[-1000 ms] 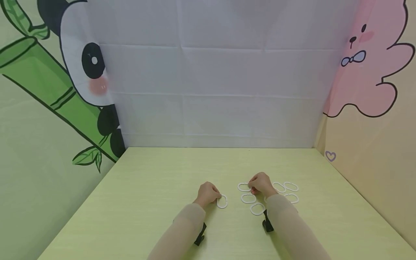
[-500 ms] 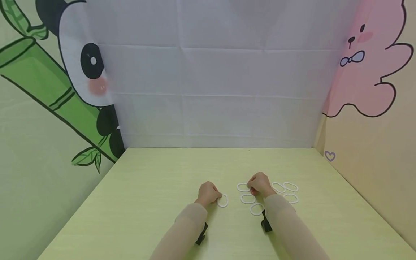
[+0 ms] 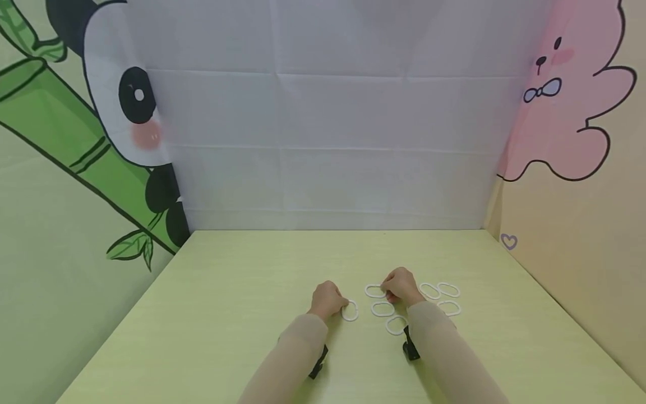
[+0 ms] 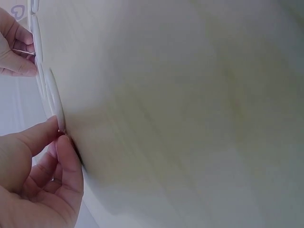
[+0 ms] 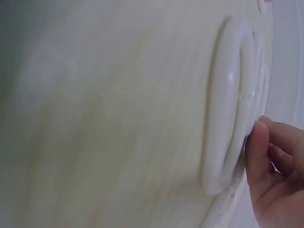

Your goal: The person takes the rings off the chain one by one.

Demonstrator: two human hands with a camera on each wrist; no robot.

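My left hand [image 3: 327,300] pinches the left edge of a white oval ring [image 3: 357,310] with thumb and forefinger, low over the table. In the left wrist view, the fingertips of this left hand [image 4: 52,180] meet at the end of the white ring [image 4: 56,97]. Farther right, my right hand [image 3: 401,285] pinches the right end of another white oval ring [image 3: 374,297], which lies at the back of the group. The right wrist view has the right hand [image 5: 278,166] behind a large near ring [image 5: 221,104], its fingertips together at a ring partly hidden there.
Two more white rings lie in front of the right hand, one [image 3: 382,316] behind the other [image 3: 387,327]. Several others lie right of it, including a far-right ring [image 3: 448,296]. The right forearm covers part of the pale table [image 3: 227,314]. A white cloth wall [image 3: 333,185] stands behind.
My left hand has moved slightly right with its ring, closer to the other rings. The right hand stays at its ring. The head view has turned a little.
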